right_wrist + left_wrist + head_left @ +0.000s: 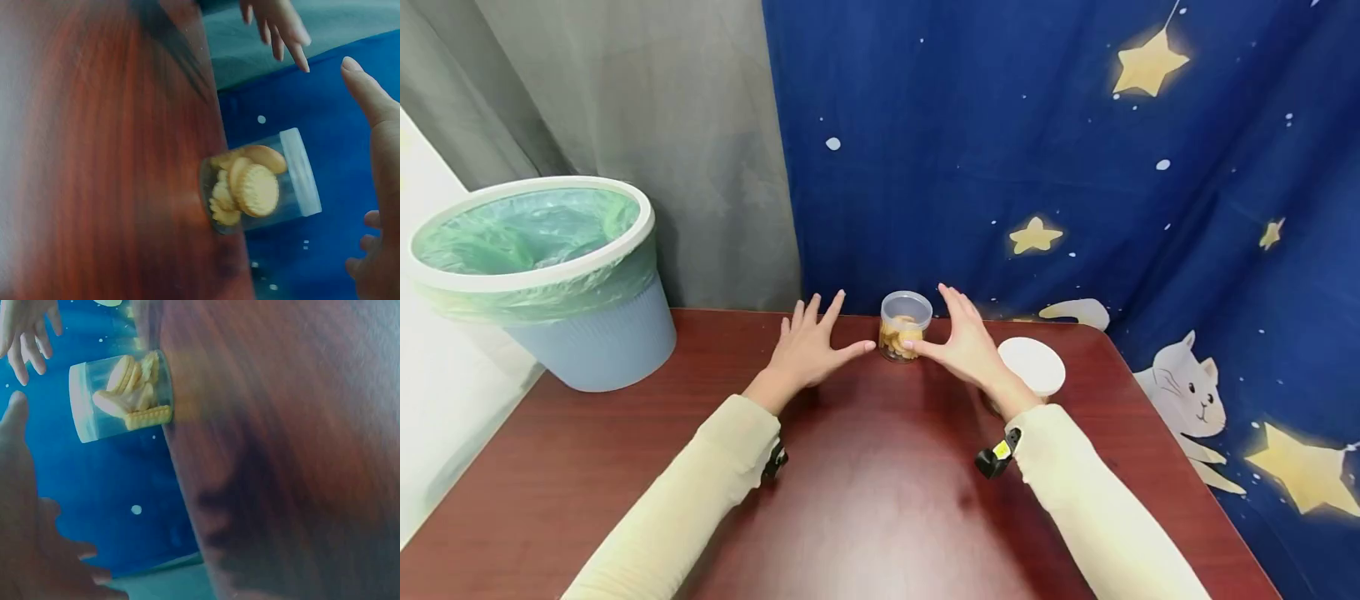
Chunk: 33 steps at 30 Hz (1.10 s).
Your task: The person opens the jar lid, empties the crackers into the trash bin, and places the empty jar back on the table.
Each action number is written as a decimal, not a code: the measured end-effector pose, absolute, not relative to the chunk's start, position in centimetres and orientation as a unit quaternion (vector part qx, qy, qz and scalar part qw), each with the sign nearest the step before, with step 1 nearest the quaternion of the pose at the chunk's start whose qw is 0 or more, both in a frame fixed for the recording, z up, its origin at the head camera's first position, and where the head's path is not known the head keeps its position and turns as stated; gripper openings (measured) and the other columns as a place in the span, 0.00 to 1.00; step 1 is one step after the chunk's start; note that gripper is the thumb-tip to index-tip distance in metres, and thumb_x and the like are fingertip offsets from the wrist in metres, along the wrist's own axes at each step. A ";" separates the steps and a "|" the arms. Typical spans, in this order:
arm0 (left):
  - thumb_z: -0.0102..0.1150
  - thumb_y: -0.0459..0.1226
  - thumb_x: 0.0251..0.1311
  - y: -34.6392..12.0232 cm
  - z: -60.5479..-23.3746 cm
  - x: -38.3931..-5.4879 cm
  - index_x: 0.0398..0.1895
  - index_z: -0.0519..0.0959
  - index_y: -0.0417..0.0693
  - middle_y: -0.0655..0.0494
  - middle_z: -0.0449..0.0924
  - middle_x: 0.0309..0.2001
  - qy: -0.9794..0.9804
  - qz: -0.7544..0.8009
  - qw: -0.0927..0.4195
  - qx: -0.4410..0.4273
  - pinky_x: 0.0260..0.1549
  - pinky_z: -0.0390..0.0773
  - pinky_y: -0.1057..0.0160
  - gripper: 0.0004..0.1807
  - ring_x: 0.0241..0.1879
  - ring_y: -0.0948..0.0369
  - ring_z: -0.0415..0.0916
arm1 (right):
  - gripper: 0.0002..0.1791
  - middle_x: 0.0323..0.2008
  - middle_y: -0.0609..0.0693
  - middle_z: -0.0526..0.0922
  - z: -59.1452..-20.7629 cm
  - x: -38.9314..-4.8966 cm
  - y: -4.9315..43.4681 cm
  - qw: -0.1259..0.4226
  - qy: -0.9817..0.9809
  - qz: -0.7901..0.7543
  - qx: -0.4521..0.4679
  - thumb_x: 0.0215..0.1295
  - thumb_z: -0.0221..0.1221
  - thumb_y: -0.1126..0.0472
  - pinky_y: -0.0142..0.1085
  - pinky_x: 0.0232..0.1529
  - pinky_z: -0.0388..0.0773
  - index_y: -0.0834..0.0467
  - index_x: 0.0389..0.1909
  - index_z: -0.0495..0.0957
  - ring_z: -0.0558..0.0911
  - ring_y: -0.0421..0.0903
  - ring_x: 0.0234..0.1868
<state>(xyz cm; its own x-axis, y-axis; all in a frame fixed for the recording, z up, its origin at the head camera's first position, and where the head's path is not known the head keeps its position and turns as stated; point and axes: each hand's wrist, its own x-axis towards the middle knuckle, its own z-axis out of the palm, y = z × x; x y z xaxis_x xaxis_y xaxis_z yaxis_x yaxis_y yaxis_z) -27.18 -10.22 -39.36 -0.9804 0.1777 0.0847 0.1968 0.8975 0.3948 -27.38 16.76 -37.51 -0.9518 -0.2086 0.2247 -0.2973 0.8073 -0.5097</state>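
A clear plastic jar [895, 340] of ridged round biscuits [257, 190] stands upright near the table's back edge, a pale translucent band or lid [82, 403] round its top. To its left, my left hand [811, 346] hovers with fingers spread and thumb pointing at the jar. My right hand [966, 342] is on the other side, fingers extended; its thumb overlaps the jar in the head view. Both wrist views show gaps between the hands and the jar. Neither hand holds anything.
A round white lid [1033, 363] sits beyond my right wrist, with what is under it mostly hidden. At the left stands a blue waste bin [606, 337] with a green liner. The dark red table [865, 500] ends against grey and blue curtains [910, 167].
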 end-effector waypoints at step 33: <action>0.70 0.43 0.59 -3.0 -44.4 -30.1 0.80 0.53 0.42 0.39 0.63 0.75 -0.801 -0.582 0.054 -0.132 0.70 0.67 0.44 0.49 0.72 0.43 0.67 | 0.53 0.74 0.61 0.66 -46.9 -30.7 12.7 0.107 -0.742 0.659 0.059 0.55 0.68 0.71 0.53 0.71 0.67 0.61 0.79 0.50 0.69 0.57 0.73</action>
<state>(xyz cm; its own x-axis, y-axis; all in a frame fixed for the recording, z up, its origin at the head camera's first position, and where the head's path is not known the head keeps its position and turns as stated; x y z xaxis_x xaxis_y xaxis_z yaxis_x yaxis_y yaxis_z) -30.08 -3.03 -44.35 -0.9595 0.1488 0.2393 0.2735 0.2875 0.9179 -30.71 12.67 -46.85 -0.9703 0.0539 0.2358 -0.2278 0.1251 -0.9656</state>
